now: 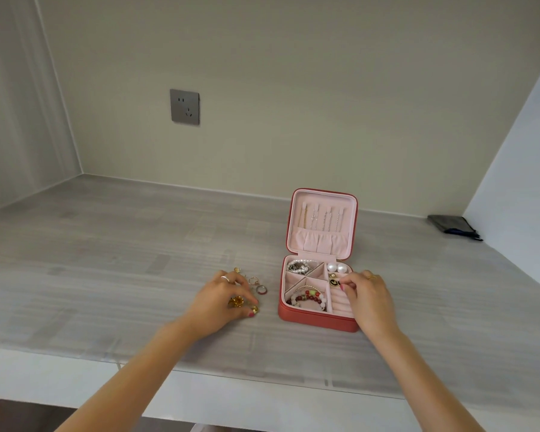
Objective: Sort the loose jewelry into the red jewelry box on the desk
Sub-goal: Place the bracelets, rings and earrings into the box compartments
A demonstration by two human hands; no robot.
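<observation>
1. My left hand [220, 302] pinches a gold ring [254, 309] on the desk [122, 244].
2. My right hand [367, 299] pinches a black earring [335, 282] inside the open red box [317, 319], near the desk's front edge.

One red jewelry box [317, 319] is seen open on the bench [122, 244]. Two large pearl earrings [337, 267] are counted in a rear compartment, and one beaded bracelet [307, 299] in front. About five loose pieces [256, 285] are counted beside the box. Two hands are seen, one wall socket [184, 106], one dark pouch [452, 227].
</observation>
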